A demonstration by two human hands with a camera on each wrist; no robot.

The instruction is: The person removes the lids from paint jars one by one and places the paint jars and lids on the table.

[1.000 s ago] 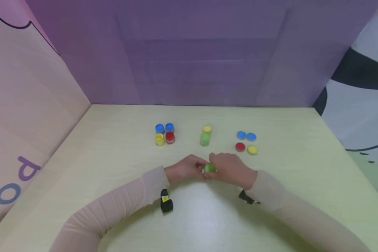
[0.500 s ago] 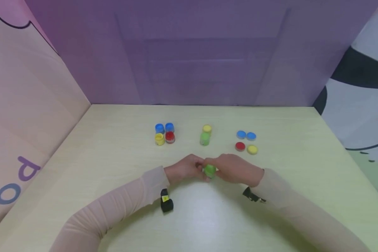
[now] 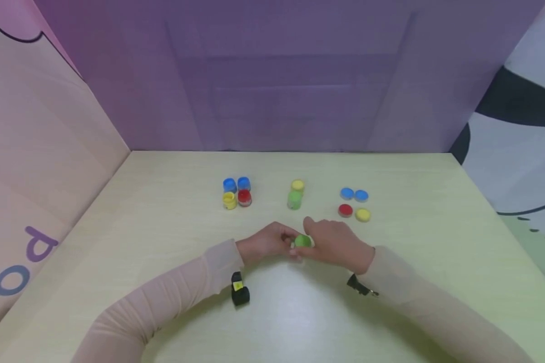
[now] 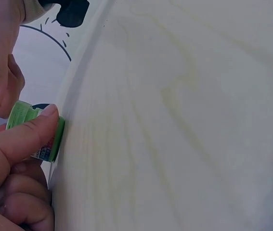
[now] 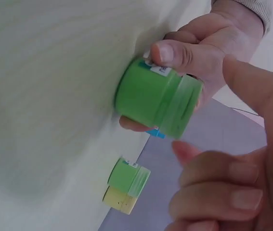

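Observation:
A small green jar (image 5: 143,98) with a paler green top band sits in my left hand (image 3: 270,242), low at the middle of the table. In the left wrist view, the left thumb (image 4: 30,132) presses on the jar's side, with curled fingers below. My right hand (image 3: 338,245) is just right of the jar. In the right wrist view its thumb and forefinger are spread around the top band, apart from it, and the other fingers (image 5: 218,195) are loosely curled. Beyond the hands stand another green jar (image 3: 294,201) and a yellow jar (image 3: 297,185).
Left of these is a cluster of two blue jars (image 3: 229,185), a yellow jar (image 3: 229,201) and a red jar (image 3: 244,198). To the right lie two blue lids (image 3: 347,193), a red lid (image 3: 345,210) and a yellow lid (image 3: 363,215). A purple panel (image 3: 281,101) closes the back.
Half a second ago the right fingers were over the jar's top; now the right thumb and forefinger are spread off it. The left hand stays in place, while the green jar's tilt has changed slightly.

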